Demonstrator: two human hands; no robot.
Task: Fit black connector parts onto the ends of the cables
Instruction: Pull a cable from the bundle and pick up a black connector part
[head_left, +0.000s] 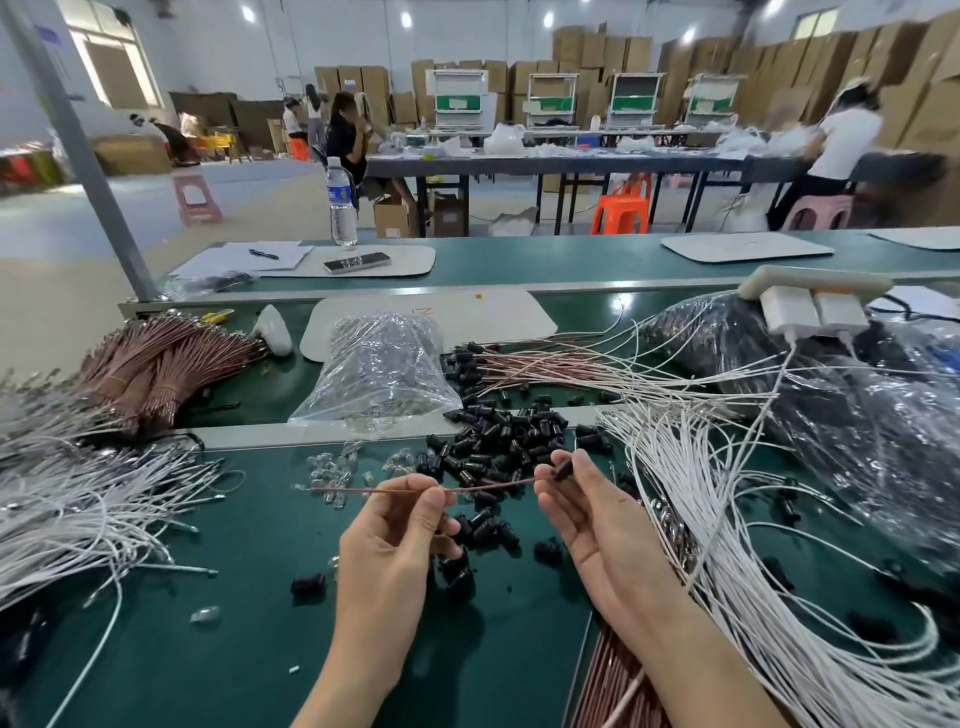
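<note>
- Far left: a loose heap of white cables (78, 499) lies on the green desk (208, 649). A tied bundle of brown cables (156, 364) lies behind it.
- Left of centre: a clear plastic bag (384, 364) sits behind the work area, with small clear parts (332, 467) scattered in front of it.
- Left hand (400, 535): raised above the desk, palm towards the camera. Its grip pinches a thin brown cable (488, 487) between thumb and forefinger, and the cable runs level to the other hand.
- Centre: a pile of black connectors (498, 441) lies on the desk behind and beneath both hands.
- Right hand (587, 519): its grip pinches one black connector part (563, 470) at the right end of the cable. Whether the part is fully seated cannot be told.
- Right: a fan of white leads (701, 493) spreads across the desk, beside a dark bag (857, 415).
</note>
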